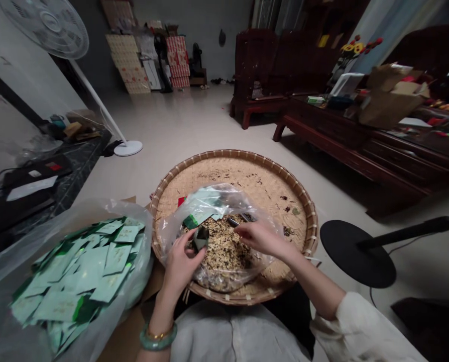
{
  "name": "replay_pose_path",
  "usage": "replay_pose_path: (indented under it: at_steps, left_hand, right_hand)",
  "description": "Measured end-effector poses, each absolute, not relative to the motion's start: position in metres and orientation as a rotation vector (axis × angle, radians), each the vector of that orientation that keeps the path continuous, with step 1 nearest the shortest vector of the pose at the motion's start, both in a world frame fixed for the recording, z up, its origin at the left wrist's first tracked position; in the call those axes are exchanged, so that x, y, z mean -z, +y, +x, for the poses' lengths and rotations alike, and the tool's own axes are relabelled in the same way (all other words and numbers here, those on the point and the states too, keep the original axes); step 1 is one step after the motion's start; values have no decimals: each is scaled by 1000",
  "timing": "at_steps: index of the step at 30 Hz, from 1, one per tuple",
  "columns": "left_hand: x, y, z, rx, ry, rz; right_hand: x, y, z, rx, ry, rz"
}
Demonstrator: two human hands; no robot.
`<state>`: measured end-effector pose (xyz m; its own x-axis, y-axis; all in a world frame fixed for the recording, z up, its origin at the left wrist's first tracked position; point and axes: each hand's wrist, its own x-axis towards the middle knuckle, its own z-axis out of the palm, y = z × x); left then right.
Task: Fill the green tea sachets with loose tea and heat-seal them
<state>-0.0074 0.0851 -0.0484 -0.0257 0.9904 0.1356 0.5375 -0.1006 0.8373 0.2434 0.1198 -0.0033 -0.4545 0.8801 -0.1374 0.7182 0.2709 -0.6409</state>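
Observation:
My left hand (182,259), with a jade bangle at the wrist, grips a small green sachet (201,238) between thumb and fingers. The sachet's mouth appears open. My right hand (257,236) is closed on a small shiny metal utensil (232,221), whose full shape is hidden. Both hands are over a clear plastic bag (224,284) of loose pale-and-dark dried mix (226,246). Several pale green sachets (205,201) lie at the bag's far side. Beneath the bag is a round woven bamboo tray (311,221) with scattered dark bits.
A large clear bag (143,221) full of green sachets (92,269) stands left of the tray. On the right are a black round stand base (356,254) and a dark wooden table (360,151). A white standing fan (128,148) is at the far left.

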Motion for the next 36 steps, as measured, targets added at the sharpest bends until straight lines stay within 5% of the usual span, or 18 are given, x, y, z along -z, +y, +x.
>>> replay_pose_path:
  at_steps: [13,24,36]
  left_hand:
    - [47,81,-5,-1017,1635,1740]
    - [52,81,-2,-1028,1603,1755]
    - [51,80,-1,-1037,1564,1796]
  right_hand:
    - [45,86,231,-514,-2588,-2004]
    - [67,96,236,-692,-2441,-1790]
    - [36,107,228,-995,-1782,-1423]
